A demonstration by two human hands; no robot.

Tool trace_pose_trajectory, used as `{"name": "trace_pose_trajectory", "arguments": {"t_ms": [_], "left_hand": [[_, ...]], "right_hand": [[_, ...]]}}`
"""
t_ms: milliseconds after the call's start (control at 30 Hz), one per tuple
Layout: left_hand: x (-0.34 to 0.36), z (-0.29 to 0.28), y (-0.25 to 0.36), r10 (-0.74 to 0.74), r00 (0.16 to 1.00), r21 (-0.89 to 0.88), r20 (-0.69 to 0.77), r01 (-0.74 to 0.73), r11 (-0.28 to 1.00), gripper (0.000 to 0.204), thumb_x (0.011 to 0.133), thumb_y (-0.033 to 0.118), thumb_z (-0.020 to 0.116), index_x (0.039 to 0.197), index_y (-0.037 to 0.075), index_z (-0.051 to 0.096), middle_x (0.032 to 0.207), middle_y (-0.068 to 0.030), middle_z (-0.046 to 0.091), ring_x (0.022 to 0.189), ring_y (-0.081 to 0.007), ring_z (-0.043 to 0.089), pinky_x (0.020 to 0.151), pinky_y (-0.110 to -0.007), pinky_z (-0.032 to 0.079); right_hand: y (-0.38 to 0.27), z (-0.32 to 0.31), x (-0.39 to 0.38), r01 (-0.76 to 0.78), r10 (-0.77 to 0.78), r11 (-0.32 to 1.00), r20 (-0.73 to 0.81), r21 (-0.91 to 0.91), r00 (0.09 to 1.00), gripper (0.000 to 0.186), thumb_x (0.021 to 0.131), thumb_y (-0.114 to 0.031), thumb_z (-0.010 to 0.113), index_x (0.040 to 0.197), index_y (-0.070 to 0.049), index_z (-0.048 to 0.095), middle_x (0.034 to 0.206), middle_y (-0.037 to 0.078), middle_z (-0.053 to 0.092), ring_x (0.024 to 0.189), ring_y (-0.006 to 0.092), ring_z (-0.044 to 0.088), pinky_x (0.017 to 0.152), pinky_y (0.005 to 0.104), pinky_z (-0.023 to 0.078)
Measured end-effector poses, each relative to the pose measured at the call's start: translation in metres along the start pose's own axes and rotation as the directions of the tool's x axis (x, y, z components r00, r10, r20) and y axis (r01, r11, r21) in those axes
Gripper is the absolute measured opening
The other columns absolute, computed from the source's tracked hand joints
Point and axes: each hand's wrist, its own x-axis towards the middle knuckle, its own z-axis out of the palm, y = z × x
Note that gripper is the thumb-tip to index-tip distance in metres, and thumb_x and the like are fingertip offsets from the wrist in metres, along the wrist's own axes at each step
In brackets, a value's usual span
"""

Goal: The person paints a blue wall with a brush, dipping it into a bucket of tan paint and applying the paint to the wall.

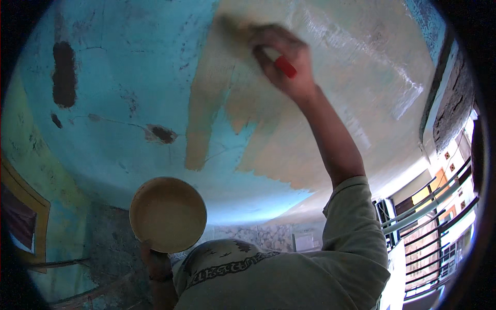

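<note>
Right fingers clamp a brush against the wall; left fingers grip a bowl's near rim.
The right hand (281, 57) holds the red-ended brush (285, 67), probably light and stiff, best gripped by its handle, at the beige-and-blue wall (129, 77). Low on the left, the left hand (157, 263) holds the bowl (150, 187), likely heavier, steadiest held level from beneath.
</note>
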Motion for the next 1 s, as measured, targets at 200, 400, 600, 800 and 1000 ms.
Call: {"name": "trace_pose_trajectory", "arguments": {"t_ms": [200,400,600,800,1000], "left_hand": [[0.000,0.007,0.001,-0.080,0.997,-0.025,-0.021,0.079,0.997,0.058,0.077,0.030,0.054,0.124,-0.002,0.041,0.121,-0.0147,0.048,0.109,-0.0280,0.048,0.089,-0.040,0.041],[0.001,0.015,0.011,-0.012,1.000,0.068,-0.003,0.013,0.998,0.058,0.074,0.031,0.054,0.120,-0.002,0.043,0.117,-0.0146,0.049,0.106,-0.0266,0.049,0.087,-0.040,0.041],[-0.004,0.005,0.012,0.064,0.992,0.073,-0.109,-0.056,0.996,0.057,0.073,0.032,0.054,0.118,-0.001,0.045,0.116,-0.0138,0.049,0.106,-0.0258,0.049,0.085,-0.040,0.042],[-0.008,0.020,0.020,0.000,0.998,0.060,-0.068,0.004,0.998,0.058,0.072,0.032,0.055,0.119,-0.001,0.045,0.119,-0.0146,0.048,0.108,-0.0270,0.049,0.086,-0.041,0.042],[-0.011,-0.008,0.017,0.109,0.992,0.087,-0.065,-0.103,0.991,0.057,0.074,0.028,0.054,0.121,-0.002,0.044,0.121,-0.0156,0.047,0.110,-0.0286,0.048,0.088,-0.042,0.042]], "right_hand": [[-0.039,0.048,-0.091,0.188,-0.084,0.929,0.316,-0.317,0.945,0.017,0.064,-0.013,0.064,0.081,-0.011,0.063,0.092,0.008,0.060,0.089,0.0270,0.057,0.078,0.0405,0.046],[-0.053,0.077,-0.141,-0.393,0.209,0.901,0.608,0.185,0.765,0.009,0.070,-0.003,0.060,0.076,-0.009,0.059,0.084,0.008,0.061,0.080,0.0277,0.060,0.068,0.0370,0.049],[-0.023,0.018,-0.030,0.026,-0.027,1.000,-0.083,-0.006,0.996,0.016,0.071,-0.008,0.060,0.087,-0.009,0.063,0.087,0.015,0.060,0.079,0.0317,0.059,0.062,0.0405,0.048],[-0.087,0.074,-0.139,0.120,-0.117,0.992,0.517,0.027,0.848,0.012,0.061,-0.008,0.065,0.072,-0.012,0.061,0.099,0.008,0.060,0.089,0.0248,0.059,0.076,0.0356,0.048],[-0.006,0.004,-0.047,-0.144,0.124,0.946,0.086,0.291,0.989,0.018,0.064,0.007,0.064,0.078,-0.005,0.059,0.082,0.009,0.061,0.086,0.0241,0.060,0.076,0.0309,0.047]]}}
